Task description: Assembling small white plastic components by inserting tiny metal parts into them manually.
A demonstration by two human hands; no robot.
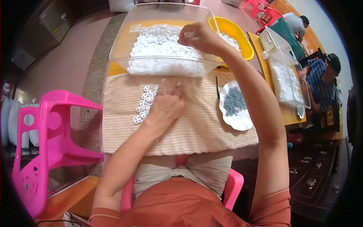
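Observation:
My right hand (206, 38) is raised over the right side of a large clear plastic bin (162, 62). Its fingers are pinched on a small white plastic piece (188, 34). Inside the bin lies a deep heap of white oval pieces (159, 41). My left hand (168, 101) rests low over the striped beige cloth (200, 125), in front of the bin. Its fingers reach forward, slightly apart and a little smeared by motion. Beside it, on the left, several white two-holed pieces (143, 107) lie in loose rows on the cloth, partly hidden by the hand.
A white wavy-edged plate (240, 124) with small grey parts (234, 101) stands at the right. Behind it is a yellow basin (245, 41) with white pieces. A pink stool (56, 125) is at the left. Two people sit near another table (298, 120) at the far right.

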